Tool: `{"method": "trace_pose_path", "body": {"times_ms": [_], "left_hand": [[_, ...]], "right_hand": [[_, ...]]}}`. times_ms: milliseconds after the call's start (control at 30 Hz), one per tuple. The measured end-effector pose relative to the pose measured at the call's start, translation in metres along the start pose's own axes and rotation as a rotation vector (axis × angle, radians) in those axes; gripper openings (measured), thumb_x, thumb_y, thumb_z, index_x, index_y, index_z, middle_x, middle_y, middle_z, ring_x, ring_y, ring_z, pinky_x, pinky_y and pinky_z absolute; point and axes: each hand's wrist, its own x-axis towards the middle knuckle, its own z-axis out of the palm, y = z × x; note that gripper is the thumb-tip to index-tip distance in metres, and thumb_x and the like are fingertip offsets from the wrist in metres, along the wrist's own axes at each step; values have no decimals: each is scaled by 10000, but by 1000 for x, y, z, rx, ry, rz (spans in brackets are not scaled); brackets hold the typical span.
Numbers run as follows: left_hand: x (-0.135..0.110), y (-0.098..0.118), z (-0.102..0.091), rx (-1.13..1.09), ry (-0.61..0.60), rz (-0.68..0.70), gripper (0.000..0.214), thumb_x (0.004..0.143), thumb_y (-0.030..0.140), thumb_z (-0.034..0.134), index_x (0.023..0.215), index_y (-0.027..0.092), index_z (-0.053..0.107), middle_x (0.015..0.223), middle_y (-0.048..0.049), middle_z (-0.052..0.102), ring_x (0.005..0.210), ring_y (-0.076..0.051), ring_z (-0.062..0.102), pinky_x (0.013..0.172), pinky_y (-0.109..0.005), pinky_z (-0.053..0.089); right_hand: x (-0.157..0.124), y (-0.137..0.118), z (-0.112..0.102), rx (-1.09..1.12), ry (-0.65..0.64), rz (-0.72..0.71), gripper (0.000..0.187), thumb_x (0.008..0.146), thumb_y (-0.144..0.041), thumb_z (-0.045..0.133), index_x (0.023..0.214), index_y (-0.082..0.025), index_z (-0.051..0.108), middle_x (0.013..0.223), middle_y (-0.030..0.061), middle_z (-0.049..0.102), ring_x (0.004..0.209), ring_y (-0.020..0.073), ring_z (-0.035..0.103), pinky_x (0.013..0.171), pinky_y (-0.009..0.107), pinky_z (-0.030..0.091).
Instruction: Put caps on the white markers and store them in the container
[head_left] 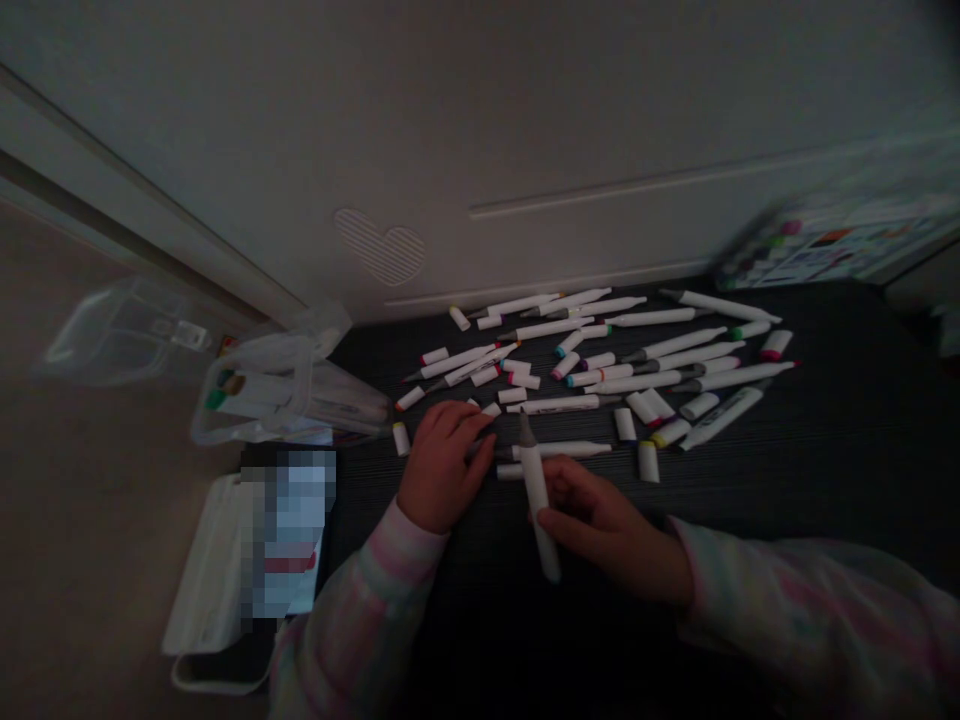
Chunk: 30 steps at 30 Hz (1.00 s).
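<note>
Pastel-striped sleeves (pixel 810 600) come in from the near edge, with a bare stretch of dark surface (pixel 502 640) between them as open room. The right hand (pixel 607 535) pinches a white marker (pixel 536 500) between thumb and fingers, just on the near side of the scattered markers and caps (pixel 649 460). Its long axis runs near to far, the grey tip pointing far and slightly left. The left hand (pixel 448 468) has its fingers bent close together beside a lying marker's grey end; I cannot tell whether it grips it. Most scattered markers lie roughly left to right, crowding the far part up to a pale panel (pixel 600 100). A clear case (pixel 337 390) and a lit screen (pixel 300 540) take up the left edge.
</note>
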Motion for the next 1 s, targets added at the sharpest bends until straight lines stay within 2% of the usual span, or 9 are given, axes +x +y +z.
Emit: {"method": "trace_pose_path", "body": {"times_ms": [1000], "left_hand": [[0,0,0,-11,-12,2,171,795,202,490,938,157,573,953,-69,579,959,-199,473,859,-382,412]], "right_hand": [[0,0,0,-35,9,3,189,800,-285,509,950,-174,481,743,-1,483,674,115,467,682,279,408]]}}
